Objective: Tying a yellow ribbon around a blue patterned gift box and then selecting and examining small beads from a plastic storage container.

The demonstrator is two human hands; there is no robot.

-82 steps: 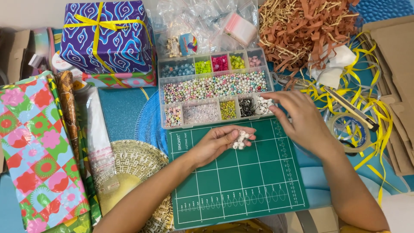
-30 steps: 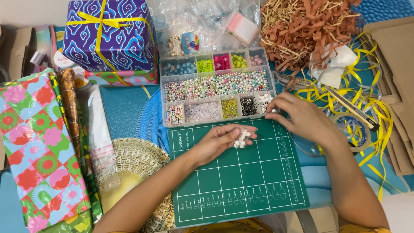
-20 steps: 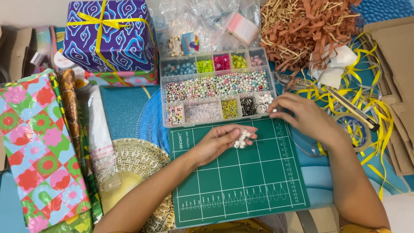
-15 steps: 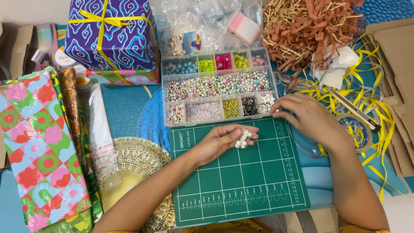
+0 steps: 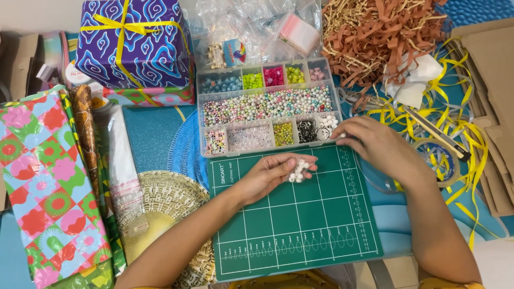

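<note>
My left hand (image 5: 270, 175) lies palm up over the green cutting mat (image 5: 294, 230), cupping a small cluster of white beads (image 5: 298, 170) at its fingertips. My right hand (image 5: 375, 147) rests at the mat's top right corner, fingertips pinched beside the lower right compartment of the clear bead organiser box (image 5: 267, 109), which holds white beads (image 5: 327, 122). Whether a bead is pinched between those fingers I cannot tell. The box has compartments of coloured, pastel, letter and dark beads.
A purple gift box with yellow ribbon (image 5: 131, 45) stands at the back left. Patterned wrapping paper (image 5: 45, 182), a woven placemat (image 5: 166, 214), clear plastic bags (image 5: 257, 27), brown shredded paper (image 5: 385, 37), yellow ribbon (image 5: 455, 123), a tape roll (image 5: 441, 160) and cardboard (image 5: 492, 80) surround the mat.
My right hand has drawn back slightly from over the box's right compartments to the mat's top right corner. My left hand stays in place with the white beads.
</note>
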